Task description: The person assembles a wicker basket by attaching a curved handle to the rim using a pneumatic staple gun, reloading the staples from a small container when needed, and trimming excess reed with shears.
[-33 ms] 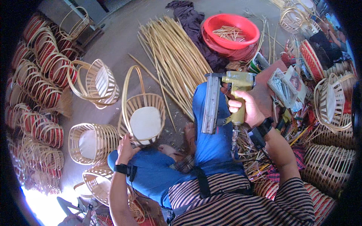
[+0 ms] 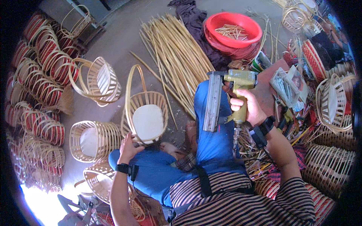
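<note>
My right hand point(image 2: 249, 107) is wrapped round the handle of a yellow-green air nail gun point(image 2: 236, 81), held above my right knee. Its long silver magazine point(image 2: 213, 101) extends toward me on the left side, and an air fitting hangs below the handle. At my left knee, my left hand point(image 2: 129, 148) grips the near side of a bamboo basket point(image 2: 163, 109) with a tall hoop handle and a pale oval bottom. Some of the left fingers are hidden by the basket. The nail gun and the basket are apart.
Beside the held basket are a handleless basket point(image 2: 107, 141) and a handled basket point(image 2: 103, 81). Bamboo sticks point(image 2: 181, 56) lie ahead, near a red basin point(image 2: 254, 28). Red-trimmed baskets point(image 2: 43, 124) are stacked at left. A box of metal pieces point(image 2: 283, 88) and scraps are at right.
</note>
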The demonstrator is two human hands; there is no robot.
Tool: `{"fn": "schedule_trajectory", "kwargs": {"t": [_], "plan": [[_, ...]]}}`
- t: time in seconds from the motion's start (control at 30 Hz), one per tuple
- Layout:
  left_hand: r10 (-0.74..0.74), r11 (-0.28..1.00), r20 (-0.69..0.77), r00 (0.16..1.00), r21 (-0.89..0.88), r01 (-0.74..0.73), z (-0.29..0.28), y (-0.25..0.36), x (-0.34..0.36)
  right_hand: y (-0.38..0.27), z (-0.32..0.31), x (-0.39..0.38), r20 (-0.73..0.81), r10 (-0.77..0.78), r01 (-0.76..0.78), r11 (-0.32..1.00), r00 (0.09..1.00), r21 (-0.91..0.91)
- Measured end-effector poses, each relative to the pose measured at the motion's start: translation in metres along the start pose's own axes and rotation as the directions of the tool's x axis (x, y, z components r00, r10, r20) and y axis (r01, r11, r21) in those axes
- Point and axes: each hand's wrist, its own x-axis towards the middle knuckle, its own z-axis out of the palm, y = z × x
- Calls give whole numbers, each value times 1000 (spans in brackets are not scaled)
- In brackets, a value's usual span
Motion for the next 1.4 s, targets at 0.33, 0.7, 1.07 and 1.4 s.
{"fn": "schedule_trajectory", "kwargs": {"t": [0.33, 0.7, 1.07, 1.4], "plan": [[-9, 788, -199, 980, -605, -116, -9, 39, 26, 11, 15, 2, 68, 51, -49, 998, 996, -36], [-49, 517, -110, 993, -853, -69, -5, 87, 16, 19, 17, 14, 109, 87, -81, 995, 990, -54], [493, -67, 377, 784, -882, 466, 36, 177, -16, 35, 28, 31, 113, 182, -175, 982, 977, -71], [480, 169, 428, 766, -902, 399, 56, 157, -46, 36, 16, 32, 10, 3, -3, 997, 1000, -80]]}}
